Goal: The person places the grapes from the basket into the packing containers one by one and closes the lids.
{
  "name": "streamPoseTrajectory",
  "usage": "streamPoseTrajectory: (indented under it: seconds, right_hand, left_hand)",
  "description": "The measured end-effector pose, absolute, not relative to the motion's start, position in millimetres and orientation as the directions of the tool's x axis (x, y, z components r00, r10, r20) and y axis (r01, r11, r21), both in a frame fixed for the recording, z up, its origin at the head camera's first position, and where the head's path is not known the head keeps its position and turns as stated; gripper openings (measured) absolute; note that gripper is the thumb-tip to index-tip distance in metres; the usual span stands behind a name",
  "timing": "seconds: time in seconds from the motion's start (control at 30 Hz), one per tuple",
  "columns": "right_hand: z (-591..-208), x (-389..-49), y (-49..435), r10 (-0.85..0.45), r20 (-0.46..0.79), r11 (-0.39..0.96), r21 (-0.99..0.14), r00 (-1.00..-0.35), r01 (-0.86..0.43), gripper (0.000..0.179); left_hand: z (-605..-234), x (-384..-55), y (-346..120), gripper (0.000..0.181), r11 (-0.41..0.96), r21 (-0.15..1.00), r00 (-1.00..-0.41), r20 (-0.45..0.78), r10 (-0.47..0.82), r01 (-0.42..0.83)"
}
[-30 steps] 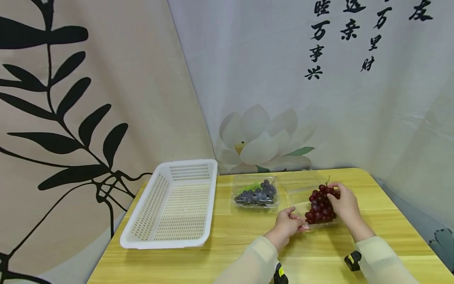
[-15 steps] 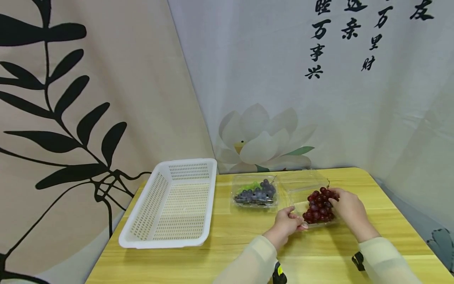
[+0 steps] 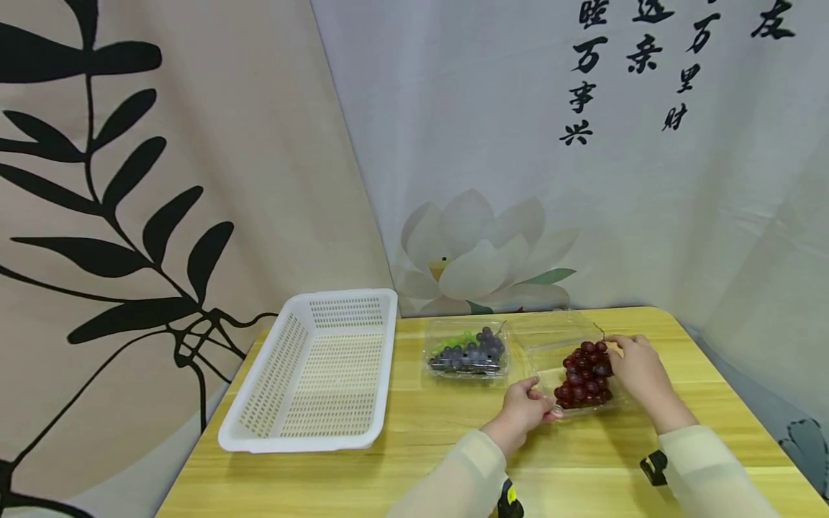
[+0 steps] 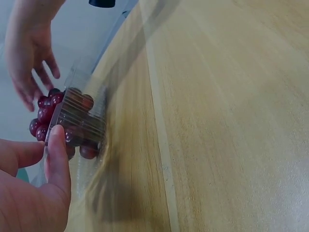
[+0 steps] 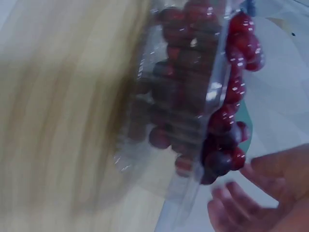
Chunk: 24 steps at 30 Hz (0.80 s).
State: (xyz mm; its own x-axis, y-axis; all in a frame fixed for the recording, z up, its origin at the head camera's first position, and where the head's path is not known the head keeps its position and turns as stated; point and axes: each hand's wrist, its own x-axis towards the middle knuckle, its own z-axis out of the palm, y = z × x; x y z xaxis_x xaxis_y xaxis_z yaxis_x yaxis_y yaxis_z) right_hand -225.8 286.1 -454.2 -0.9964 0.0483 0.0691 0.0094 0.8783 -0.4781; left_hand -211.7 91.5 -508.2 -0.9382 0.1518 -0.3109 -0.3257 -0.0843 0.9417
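Observation:
A bunch of red grapes (image 3: 583, 374) lies in an open clear plastic box (image 5: 145, 96), with its lid (image 3: 550, 332) folded back behind it. My left hand (image 3: 523, 406) pinches the box's near left rim between thumb and fingers, as the left wrist view shows up close. At the bunch's right side, my right hand (image 3: 637, 370) has its fingers spread, fingertips right at the outer grapes. Several grapes rise above the rim in the right wrist view, where the right hand (image 5: 270, 193) is partly blurred.
Left of the open box stands a closed clear box (image 3: 432, 352) with dark grapes (image 3: 476, 356) and some green ones. A white plastic basket (image 3: 340, 360) sits on the left of the wooden table (image 3: 414, 460). A printed curtain (image 3: 466, 144) hangs behind the table.
The right hand has loosened from the grapes, its fingers spreading, and now sits slightly right of the bunch. The grapes have shifted a little left within the box. The left hand has stayed put.

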Motion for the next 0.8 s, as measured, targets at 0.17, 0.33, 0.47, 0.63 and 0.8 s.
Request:
streamPoseTrajectory:
  seconds: [0.17,0.33,0.47,0.63,0.8]
  right_hand:
    - [-461.5,-220.9,286.7,0.073,0.029,0.867,-0.496,-0.997,0.049,0.037]
    - [-469.7,-212.7,286.8,0.116,0.049,0.851,-0.520,-0.992,0.074,0.035]
    - [-465.8,-212.0,294.1,0.081,0.066,0.858,-0.512,-0.995,0.036,0.041]
    - [-459.9,-221.4,311.4,0.114,0.047,0.801,-0.596,-0.992,0.064,0.054]
    - [-459.5,-240.3,330.4,0.096,-0.197,0.619,-0.755,-0.976,0.213,0.071]
  left_hand:
    - [-510.2,-212.3,91.3,0.056,-0.092,0.944,-0.942,-0.302,0.146,-0.317]
    - [-510.5,-213.4,89.8,0.055,-0.074,0.949,-0.944,-0.295,0.144,-0.308]
    - [-509.4,-214.9,89.0,0.056,-0.047,0.954,-0.948,-0.287,0.139,-0.296]
    - [-508.9,-215.8,89.1,0.055,-0.037,0.956,-0.948,-0.282,0.150,-0.290]
    - [-508.6,-215.2,88.1,0.053,-0.035,0.957,-0.947,-0.278,0.159,-0.287]
